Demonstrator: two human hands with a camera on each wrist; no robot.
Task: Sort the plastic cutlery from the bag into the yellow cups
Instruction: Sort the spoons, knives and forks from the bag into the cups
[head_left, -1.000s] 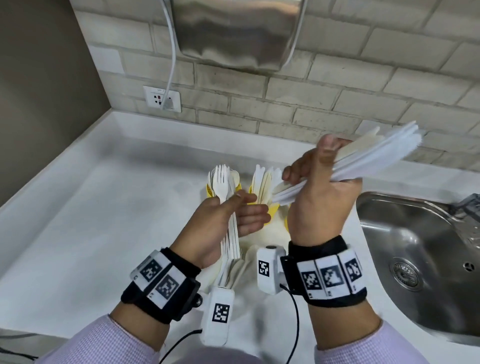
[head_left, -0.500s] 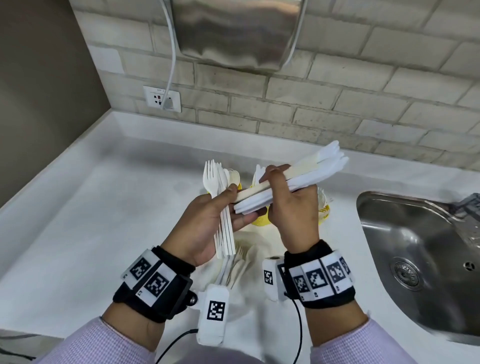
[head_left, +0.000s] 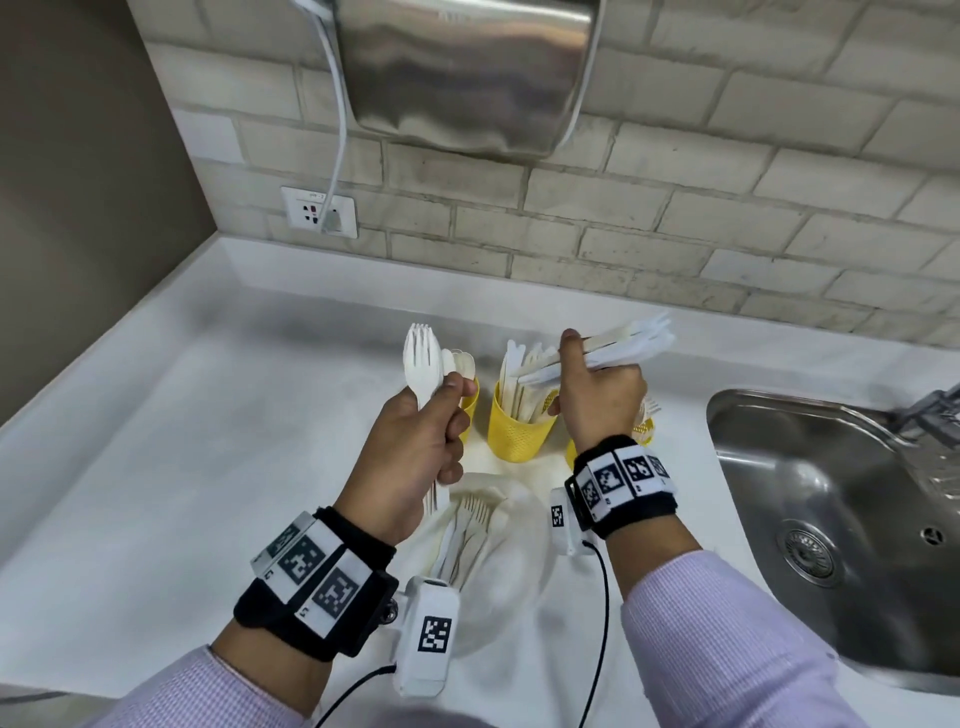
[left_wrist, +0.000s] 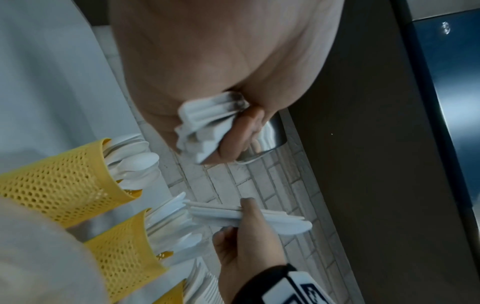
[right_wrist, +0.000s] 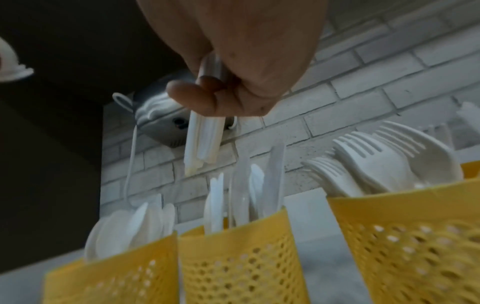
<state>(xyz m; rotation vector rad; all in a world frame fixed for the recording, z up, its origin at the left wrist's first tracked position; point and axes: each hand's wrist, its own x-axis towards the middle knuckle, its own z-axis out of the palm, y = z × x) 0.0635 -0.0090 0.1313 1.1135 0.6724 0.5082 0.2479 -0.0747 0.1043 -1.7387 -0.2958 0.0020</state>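
My left hand grips a bundle of white plastic forks upright, in front of the left yellow cup, which holds spoons. My right hand grips a bundle of white knives lying nearly level, blades to the right, handle ends above the middle yellow cup, which holds knives. In the right wrist view the knives hang above that middle cup, with the fork cup to its right. A clear bag with several forks inside lies between my wrists.
A steel sink sits close on the right. A brick wall runs behind the cups, with a steel hand dryer and a power outlet on it. A dark side wall closes the left. White counter spreads to the left.
My right hand has come down from high on the right and carried the knives over the middle cup. My left hand has kept hold of the forks and shifted slightly left.
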